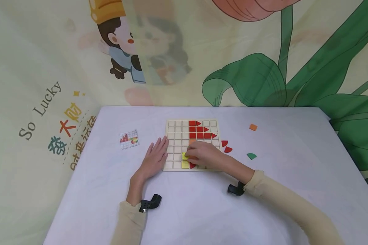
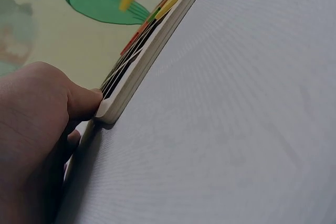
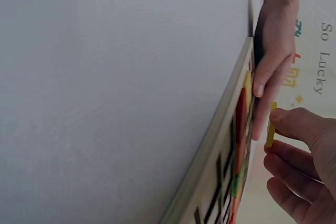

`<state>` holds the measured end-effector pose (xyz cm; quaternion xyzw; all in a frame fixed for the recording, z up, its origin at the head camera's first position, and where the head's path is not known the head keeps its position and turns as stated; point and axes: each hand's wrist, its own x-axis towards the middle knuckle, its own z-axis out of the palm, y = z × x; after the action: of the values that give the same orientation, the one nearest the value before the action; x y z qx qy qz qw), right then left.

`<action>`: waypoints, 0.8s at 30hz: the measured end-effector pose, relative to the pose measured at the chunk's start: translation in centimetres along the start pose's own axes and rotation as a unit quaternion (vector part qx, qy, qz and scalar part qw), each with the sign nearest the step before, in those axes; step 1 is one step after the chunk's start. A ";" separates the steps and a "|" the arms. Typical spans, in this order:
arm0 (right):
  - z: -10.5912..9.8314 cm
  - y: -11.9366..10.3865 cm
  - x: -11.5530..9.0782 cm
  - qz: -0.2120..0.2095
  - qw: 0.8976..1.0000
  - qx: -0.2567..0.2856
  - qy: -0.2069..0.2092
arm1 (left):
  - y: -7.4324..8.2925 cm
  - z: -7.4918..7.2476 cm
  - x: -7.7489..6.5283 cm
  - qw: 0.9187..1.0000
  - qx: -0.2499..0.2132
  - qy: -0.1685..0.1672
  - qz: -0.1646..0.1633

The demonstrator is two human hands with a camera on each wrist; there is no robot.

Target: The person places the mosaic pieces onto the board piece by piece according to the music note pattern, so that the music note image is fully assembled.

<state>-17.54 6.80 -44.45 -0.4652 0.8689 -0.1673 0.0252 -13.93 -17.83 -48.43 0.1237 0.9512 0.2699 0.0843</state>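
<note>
A square wooden grid board (image 1: 174, 149) lies on the white table. My left hand (image 1: 153, 160) rests along its left edge with fingers extended; in the left wrist view the thumb touches the board's corner. Over the lower middle of the board, my right hand (image 1: 206, 154) pinches a yellow square tile (image 3: 271, 127) between thumb and fingers, held above the surface. Another yellow tile (image 1: 185, 165) lies in the bottom row beside a red piece (image 1: 192, 165). Rows of red tiles (image 1: 200, 129) ending in points fill part of the upper right. My right hand hides some of the cells.
Left of the board lies a small printed pattern card (image 1: 129, 139). To the right are two red quarter-round pieces (image 1: 228, 149), an orange square (image 1: 253, 127) and a green quarter-round piece (image 1: 251, 156). A printed cloth (image 1: 171, 95) hangs behind the table.
</note>
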 end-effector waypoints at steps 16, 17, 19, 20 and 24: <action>0.7 -0.7 0.8 -0.029 0.993 -0.099 -0.051 | 0.2 -0.2 0.1 1.000 0.002 -0.005 -0.005; 0.7 -0.8 0.7 -0.032 0.993 -0.105 -0.048 | 0.2 -0.2 0.1 1.000 0.002 -0.006 -0.004; 0.8 -0.8 0.6 -0.039 0.992 -0.117 -0.041 | 0.2 -0.2 0.1 1.000 0.002 -0.006 -0.005; 0.9 -0.8 0.6 -0.044 0.991 -0.122 -0.035 | 0.1 -0.2 0.0 1.000 0.003 -0.006 -0.005; 1.1 -0.9 -0.1 -0.051 0.992 -0.116 -0.021 | 0.2 -0.1 -0.1 1.000 0.006 -0.004 -0.005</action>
<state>-16.54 6.19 -45.19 -0.5117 0.8571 -0.0569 -0.0190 -13.87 -17.79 -48.22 0.1200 0.9530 0.2637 0.0888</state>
